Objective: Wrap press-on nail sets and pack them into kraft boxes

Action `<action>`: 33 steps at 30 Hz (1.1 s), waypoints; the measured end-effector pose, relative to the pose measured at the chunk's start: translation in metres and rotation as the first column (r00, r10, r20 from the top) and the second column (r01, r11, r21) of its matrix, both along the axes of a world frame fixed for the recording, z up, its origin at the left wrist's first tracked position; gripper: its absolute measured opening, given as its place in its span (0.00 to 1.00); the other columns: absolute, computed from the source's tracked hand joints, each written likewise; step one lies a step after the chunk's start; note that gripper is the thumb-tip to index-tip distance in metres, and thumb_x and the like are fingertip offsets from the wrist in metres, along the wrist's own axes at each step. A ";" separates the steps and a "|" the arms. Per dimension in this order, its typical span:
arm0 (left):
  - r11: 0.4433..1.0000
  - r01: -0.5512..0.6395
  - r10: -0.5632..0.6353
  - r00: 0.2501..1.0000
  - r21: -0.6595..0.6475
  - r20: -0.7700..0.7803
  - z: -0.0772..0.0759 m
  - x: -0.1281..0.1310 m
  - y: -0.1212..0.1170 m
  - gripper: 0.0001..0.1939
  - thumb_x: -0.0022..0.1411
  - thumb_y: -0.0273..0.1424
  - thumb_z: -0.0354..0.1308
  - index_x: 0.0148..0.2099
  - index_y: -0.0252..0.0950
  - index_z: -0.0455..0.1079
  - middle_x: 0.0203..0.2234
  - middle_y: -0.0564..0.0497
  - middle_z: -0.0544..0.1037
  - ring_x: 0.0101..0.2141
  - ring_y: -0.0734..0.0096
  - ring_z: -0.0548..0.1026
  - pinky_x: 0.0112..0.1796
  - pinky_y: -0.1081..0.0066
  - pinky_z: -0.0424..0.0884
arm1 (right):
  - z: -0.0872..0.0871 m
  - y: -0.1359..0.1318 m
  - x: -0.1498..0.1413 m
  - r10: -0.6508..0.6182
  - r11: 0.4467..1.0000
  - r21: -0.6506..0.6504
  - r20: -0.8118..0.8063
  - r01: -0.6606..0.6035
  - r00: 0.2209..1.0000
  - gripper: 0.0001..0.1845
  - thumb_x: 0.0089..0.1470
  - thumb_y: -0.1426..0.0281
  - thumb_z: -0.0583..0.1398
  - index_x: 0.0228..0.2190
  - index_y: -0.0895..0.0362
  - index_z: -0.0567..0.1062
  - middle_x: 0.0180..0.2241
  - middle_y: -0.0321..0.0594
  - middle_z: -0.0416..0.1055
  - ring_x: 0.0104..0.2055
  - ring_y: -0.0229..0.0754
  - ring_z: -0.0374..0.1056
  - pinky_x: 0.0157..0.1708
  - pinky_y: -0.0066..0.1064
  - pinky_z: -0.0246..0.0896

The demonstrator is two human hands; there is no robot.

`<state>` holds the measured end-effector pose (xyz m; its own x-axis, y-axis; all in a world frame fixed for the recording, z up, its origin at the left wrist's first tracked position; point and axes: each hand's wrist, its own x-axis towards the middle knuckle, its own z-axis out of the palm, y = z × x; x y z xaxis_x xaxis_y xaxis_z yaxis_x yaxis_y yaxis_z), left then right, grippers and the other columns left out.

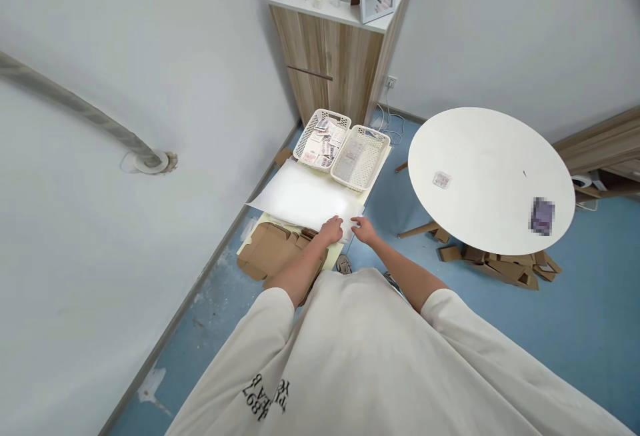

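A large white sheet (300, 189) lies over a low pale-yellow surface in front of me. My left hand (331, 230) is over the sheet's near right part, fingers bent and slightly apart. Close beside it on the right, my right hand (364, 230) reaches over the sheet's right edge, fingers curved and apart. I make out nothing held in either hand; anything small or clear between them is too faint to tell. Flattened brown cardboard boxes (267, 249) lie below my left forearm, partly hidden by it.
Beyond the sheet stand a white basket (299, 149) of printed packets and another basket (385, 149) with clear plastic pieces. A round white table (490, 156) at right bears a small clear packet (442, 179). Cardboard pieces (500, 266) lie beneath it. A wooden cabinet (330, 49) stands behind.
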<state>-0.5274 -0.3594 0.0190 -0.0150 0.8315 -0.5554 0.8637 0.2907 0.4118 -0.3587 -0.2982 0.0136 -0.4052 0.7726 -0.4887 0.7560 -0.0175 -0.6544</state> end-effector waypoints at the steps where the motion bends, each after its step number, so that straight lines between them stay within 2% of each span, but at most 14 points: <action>1: 1.000 0.002 -0.002 1.000 0.002 0.001 0.000 0.000 0.000 0.26 0.66 0.27 0.48 0.65 0.39 0.62 0.69 0.45 0.58 0.67 0.59 0.59 0.62 0.59 0.61 | 0.001 0.000 0.000 -0.010 1.000 -0.003 -0.023 0.009 1.000 0.27 0.54 0.73 0.58 0.56 0.58 0.73 0.59 0.48 0.67 0.55 0.44 0.69 0.57 0.32 0.63; 8: 0.995 -0.047 0.045 0.999 0.087 0.023 0.009 0.005 -0.001 0.24 0.68 0.27 0.45 0.64 0.38 0.63 0.63 0.45 0.66 0.59 0.59 0.68 0.59 0.61 0.65 | 0.011 0.003 -0.009 -0.022 1.000 0.019 -0.088 0.023 0.996 0.26 0.57 0.71 0.58 0.57 0.57 0.73 0.59 0.45 0.70 0.53 0.43 0.71 0.58 0.33 0.62; 14: 0.979 -0.081 0.072 0.996 0.185 0.058 0.015 0.014 0.002 0.23 0.67 0.26 0.47 0.63 0.38 0.65 0.61 0.45 0.67 0.59 0.60 0.67 0.60 0.61 0.64 | 0.024 0.009 0.002 -0.120 0.976 0.175 -0.045 0.126 0.992 0.18 0.60 0.64 0.55 0.45 0.55 0.80 0.47 0.43 0.78 0.48 0.46 0.73 0.54 0.36 0.64; 16: 0.974 -0.070 0.057 0.996 0.215 0.064 0.015 0.017 0.005 0.23 0.67 0.26 0.47 0.62 0.37 0.65 0.61 0.45 0.67 0.60 0.60 0.67 0.60 0.61 0.63 | 0.027 0.013 0.015 -0.155 0.966 0.204 -0.028 0.158 0.987 0.17 0.59 0.65 0.54 0.42 0.55 0.80 0.43 0.42 0.79 0.46 0.46 0.73 0.52 0.36 0.65; 18: 0.973 -0.055 0.040 0.997 0.224 0.070 0.016 0.022 0.007 0.23 0.67 0.26 0.46 0.62 0.38 0.65 0.62 0.45 0.67 0.60 0.60 0.67 0.60 0.61 0.63 | 0.028 0.018 0.031 -0.197 0.957 0.217 -0.008 0.194 0.980 0.18 0.58 0.67 0.53 0.43 0.55 0.79 0.42 0.43 0.78 0.45 0.46 0.72 0.52 0.37 0.65; 24: 0.977 0.017 -0.036 0.996 0.213 0.082 0.023 0.049 0.018 0.23 0.68 0.27 0.46 0.63 0.37 0.65 0.62 0.45 0.66 0.59 0.58 0.67 0.59 0.61 0.65 | 0.030 0.032 0.088 -0.281 0.928 0.242 -0.041 0.283 0.959 0.27 0.52 0.72 0.51 0.53 0.56 0.74 0.54 0.46 0.70 0.48 0.48 0.70 0.56 0.40 0.63; 28: 0.971 0.088 -0.110 0.990 0.224 0.091 0.024 0.074 0.030 0.23 0.68 0.27 0.45 0.63 0.37 0.65 0.63 0.45 0.66 0.59 0.59 0.67 0.58 0.62 0.66 | 0.037 0.045 0.129 -0.331 0.904 0.265 -0.064 0.335 0.942 0.31 0.51 0.73 0.53 0.58 0.55 0.72 0.58 0.47 0.67 0.54 0.52 0.67 0.57 0.42 0.63; 33: 0.962 0.153 -0.178 0.980 0.225 0.092 0.025 0.113 0.051 0.24 0.67 0.27 0.45 0.63 0.35 0.64 0.62 0.44 0.66 0.59 0.58 0.67 0.58 0.61 0.65 | 0.045 0.068 0.181 -0.366 0.888 0.282 -0.043 0.362 0.930 0.31 0.53 0.72 0.53 0.59 0.57 0.71 0.60 0.47 0.65 0.56 0.54 0.66 0.58 0.42 0.63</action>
